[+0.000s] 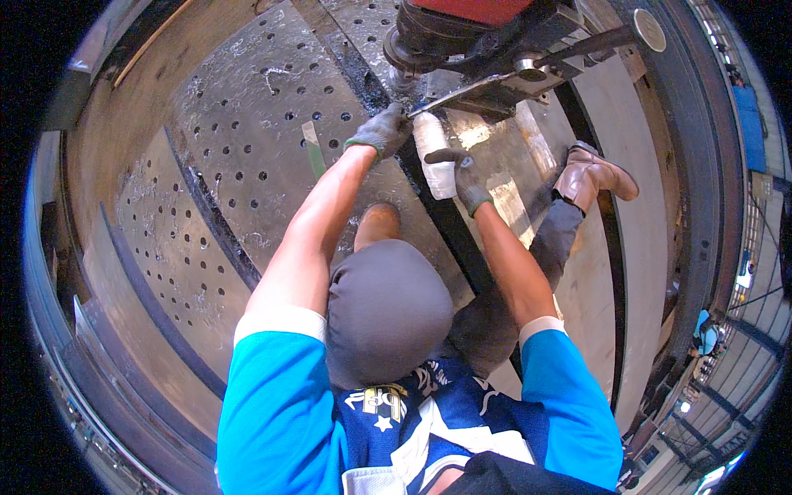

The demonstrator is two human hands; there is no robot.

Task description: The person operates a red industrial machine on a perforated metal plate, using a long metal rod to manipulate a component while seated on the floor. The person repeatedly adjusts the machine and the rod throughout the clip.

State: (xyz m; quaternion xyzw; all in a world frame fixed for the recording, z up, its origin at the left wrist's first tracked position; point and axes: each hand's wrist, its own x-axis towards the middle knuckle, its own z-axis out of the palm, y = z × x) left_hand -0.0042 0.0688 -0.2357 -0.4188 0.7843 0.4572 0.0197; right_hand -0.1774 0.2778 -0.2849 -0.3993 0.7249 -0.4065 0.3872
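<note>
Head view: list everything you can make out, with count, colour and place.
Drill: one, red and black, top centre
Bottle: one, white, at the right hand
Strip: one, beige and green, left of the left hand
Steel plates: several, grey, some holed, underfoot
Background clutter: too small to count, right edge
Boots: two, brown, centre and right
Trousers: one pair, dark grey, lower centre
Shirt: one, mainly blue, bottom
Left hand: one, grey-gloved, below drill
Right hand: one, grey-gloved, by bottle

The metal plate (280, 144) has a scuffed sheen, the gloves (381, 132) are matt cloth, the boots (587, 175) smooth.
</note>
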